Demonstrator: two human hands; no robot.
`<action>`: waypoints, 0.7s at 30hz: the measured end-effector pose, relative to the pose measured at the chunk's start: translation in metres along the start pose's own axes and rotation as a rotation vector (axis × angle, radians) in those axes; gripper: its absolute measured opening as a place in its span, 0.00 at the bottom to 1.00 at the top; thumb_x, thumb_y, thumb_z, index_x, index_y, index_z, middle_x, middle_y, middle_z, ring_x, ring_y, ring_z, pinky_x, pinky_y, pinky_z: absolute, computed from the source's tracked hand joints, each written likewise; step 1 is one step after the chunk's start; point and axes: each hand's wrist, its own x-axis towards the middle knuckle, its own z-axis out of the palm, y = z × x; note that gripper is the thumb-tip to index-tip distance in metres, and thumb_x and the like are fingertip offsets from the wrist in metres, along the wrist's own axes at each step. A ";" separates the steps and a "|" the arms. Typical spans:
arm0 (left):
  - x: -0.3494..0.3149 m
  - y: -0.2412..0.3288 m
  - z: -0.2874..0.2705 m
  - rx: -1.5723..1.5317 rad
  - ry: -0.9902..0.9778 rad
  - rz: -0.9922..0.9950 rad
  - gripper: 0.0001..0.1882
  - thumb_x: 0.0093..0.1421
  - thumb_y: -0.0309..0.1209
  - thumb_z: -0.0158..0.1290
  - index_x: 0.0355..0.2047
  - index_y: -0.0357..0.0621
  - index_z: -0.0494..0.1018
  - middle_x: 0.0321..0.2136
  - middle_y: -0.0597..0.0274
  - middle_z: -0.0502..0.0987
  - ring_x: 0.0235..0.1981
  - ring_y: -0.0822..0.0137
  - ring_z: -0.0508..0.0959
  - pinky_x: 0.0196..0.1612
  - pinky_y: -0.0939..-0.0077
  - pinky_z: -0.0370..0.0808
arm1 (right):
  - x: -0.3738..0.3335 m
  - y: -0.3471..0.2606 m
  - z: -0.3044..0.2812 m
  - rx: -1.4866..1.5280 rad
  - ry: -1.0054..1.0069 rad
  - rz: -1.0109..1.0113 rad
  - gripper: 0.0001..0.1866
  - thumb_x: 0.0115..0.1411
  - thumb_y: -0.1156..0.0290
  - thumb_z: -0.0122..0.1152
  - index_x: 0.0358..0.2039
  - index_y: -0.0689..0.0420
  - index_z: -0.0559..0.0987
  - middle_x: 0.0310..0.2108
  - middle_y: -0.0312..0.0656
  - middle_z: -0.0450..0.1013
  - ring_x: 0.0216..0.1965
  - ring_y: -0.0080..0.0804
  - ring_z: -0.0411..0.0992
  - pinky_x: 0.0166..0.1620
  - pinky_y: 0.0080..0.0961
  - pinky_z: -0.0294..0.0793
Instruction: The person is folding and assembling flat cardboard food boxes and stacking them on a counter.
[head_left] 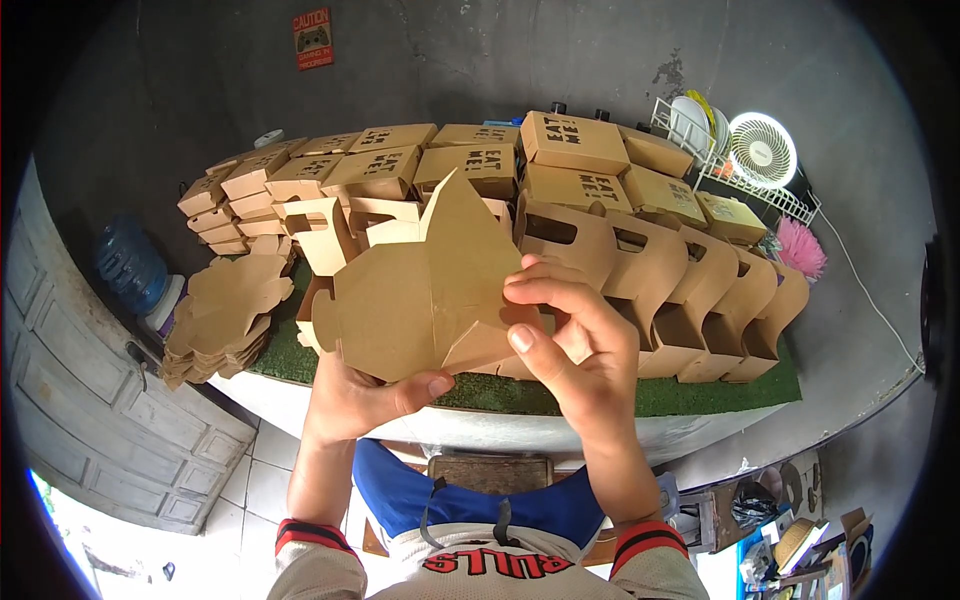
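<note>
Workpiece: a partly folded cardboard piece (385, 300), raised in front of the person above the near edge of the green-covered bench (690, 402). Left hand (360, 392): grip clamped on the lower-left margin—thumb flat along the lower edge, remaining fingers hidden behind the panel. Right hand (585, 335): at the right margin, thumb and forefinger tips spaced apart beside the small folded flaps; whether this grip is clamped cannot be told. The main panel lies between both grips, its pointed flap upward. Open handled cartons (690, 290) stand behind, to the right; flat cardboard blanks (225, 305) lie stacked left.
</note>
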 end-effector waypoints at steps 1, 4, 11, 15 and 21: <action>0.000 -0.001 0.000 -0.032 0.007 -0.010 0.31 0.46 0.20 0.68 0.51 0.33 0.69 0.42 0.57 0.78 0.44 0.68 0.77 0.47 0.72 0.75 | 0.000 -0.001 -0.004 -0.004 -0.019 0.020 0.13 0.59 0.78 0.63 0.45 0.63 0.79 0.47 0.45 0.74 0.56 0.37 0.66 0.60 0.34 0.61; -0.001 -0.005 -0.001 -0.116 0.061 -0.052 0.30 0.48 0.19 0.67 0.51 0.32 0.69 0.43 0.56 0.78 0.45 0.67 0.77 0.49 0.71 0.75 | 0.007 -0.002 -0.012 0.014 0.002 0.034 0.13 0.59 0.78 0.63 0.45 0.62 0.79 0.48 0.44 0.74 0.55 0.34 0.68 0.58 0.31 0.64; -0.008 -0.006 -0.008 -0.023 -0.128 -0.012 0.41 0.45 0.16 0.66 0.60 0.33 0.61 0.50 0.55 0.75 0.50 0.66 0.76 0.52 0.69 0.75 | 0.037 -0.011 -0.023 -0.197 -0.099 0.085 0.26 0.64 0.69 0.60 0.59 0.66 0.69 0.56 0.49 0.70 0.57 0.33 0.67 0.59 0.30 0.65; -0.016 -0.004 -0.009 -0.011 -0.100 -0.009 0.42 0.43 0.16 0.67 0.60 0.34 0.61 0.49 0.56 0.75 0.50 0.67 0.76 0.51 0.69 0.75 | 0.038 -0.026 -0.025 -0.354 -0.286 -0.118 0.22 0.63 0.69 0.61 0.55 0.66 0.74 0.54 0.54 0.73 0.51 0.40 0.75 0.56 0.31 0.70; -0.017 -0.005 -0.011 0.093 -0.163 0.017 0.41 0.44 0.18 0.69 0.58 0.34 0.64 0.48 0.57 0.76 0.49 0.68 0.76 0.51 0.71 0.75 | 0.028 -0.026 -0.014 -0.480 -0.281 -0.323 0.17 0.44 0.76 0.76 0.38 0.55 0.86 0.46 0.53 0.78 0.41 0.37 0.79 0.36 0.21 0.78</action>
